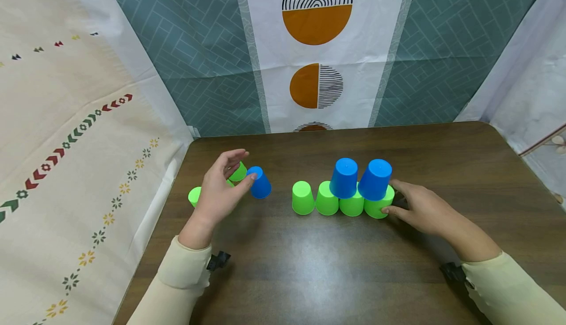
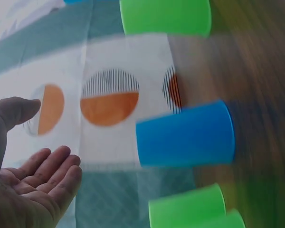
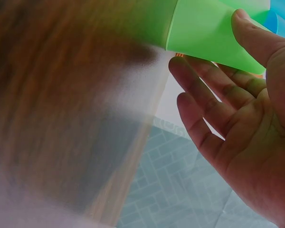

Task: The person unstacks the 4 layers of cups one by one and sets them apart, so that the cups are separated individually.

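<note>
Several upside-down green cups (image 1: 302, 198) stand in a row on the table. Two blue cups (image 1: 344, 178) rest on top, bridging its right part. At the right end of the row, my right hand (image 1: 422, 207) holds the last green cup (image 3: 206, 33), its thumb across the near side and fingertips along the far side. My left hand (image 1: 223, 185) hovers with parted thumb and fingers beside another upside-down blue cup (image 2: 185, 135). In the left wrist view, its palm is bare and apart from that cup. Green cups (image 2: 187, 209) behind the left hand are partly hidden.
The brown wooden table (image 1: 283, 271) ends at a back edge against a patterned curtain (image 1: 212, 69). An embroidered white cloth (image 1: 88, 167) hangs along the left side, and white fabric (image 1: 530, 79) hangs at the right.
</note>
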Action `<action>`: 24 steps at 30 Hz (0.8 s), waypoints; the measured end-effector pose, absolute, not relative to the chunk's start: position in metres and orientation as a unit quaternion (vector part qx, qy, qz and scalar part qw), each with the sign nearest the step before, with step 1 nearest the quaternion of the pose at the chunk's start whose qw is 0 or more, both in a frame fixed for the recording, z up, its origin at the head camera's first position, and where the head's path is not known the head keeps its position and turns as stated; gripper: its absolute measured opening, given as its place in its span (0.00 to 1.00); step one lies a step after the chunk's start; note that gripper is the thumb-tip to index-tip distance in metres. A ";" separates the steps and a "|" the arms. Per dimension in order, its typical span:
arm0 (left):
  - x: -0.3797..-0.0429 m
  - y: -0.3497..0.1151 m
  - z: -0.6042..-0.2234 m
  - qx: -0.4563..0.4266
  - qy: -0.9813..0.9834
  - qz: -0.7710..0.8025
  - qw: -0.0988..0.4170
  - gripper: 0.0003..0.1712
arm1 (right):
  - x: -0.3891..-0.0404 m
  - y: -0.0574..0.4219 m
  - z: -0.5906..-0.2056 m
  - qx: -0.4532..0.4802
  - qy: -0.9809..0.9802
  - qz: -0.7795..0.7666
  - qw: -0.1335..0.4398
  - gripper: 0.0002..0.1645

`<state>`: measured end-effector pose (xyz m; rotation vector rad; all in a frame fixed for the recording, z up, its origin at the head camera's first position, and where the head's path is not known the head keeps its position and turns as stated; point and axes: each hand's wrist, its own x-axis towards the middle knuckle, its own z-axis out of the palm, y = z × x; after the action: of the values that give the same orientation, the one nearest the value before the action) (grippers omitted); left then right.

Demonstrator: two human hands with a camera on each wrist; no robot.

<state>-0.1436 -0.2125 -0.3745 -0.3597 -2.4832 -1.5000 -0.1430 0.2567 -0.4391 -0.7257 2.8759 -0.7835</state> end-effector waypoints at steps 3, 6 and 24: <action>-0.146 -0.195 -0.372 -0.138 -0.840 -0.516 0.097 0.34 | -0.143 0.257 -0.439 -0.238 0.936 -0.257 0.035 0.39; -0.148 -0.178 -0.371 -0.154 -0.831 -0.529 0.083 0.33 | -0.143 0.256 -0.439 -0.240 0.935 -0.258 0.033 0.39; -0.166 -0.106 -0.372 -0.247 -0.826 -0.506 0.036 0.35 | -0.142 0.256 -0.437 -0.234 0.937 -0.257 0.039 0.38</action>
<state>-0.1661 -0.1062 -0.3724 -0.7596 -2.5369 -1.5537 -0.1424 0.2561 -0.4372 -0.7176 2.8715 -0.7888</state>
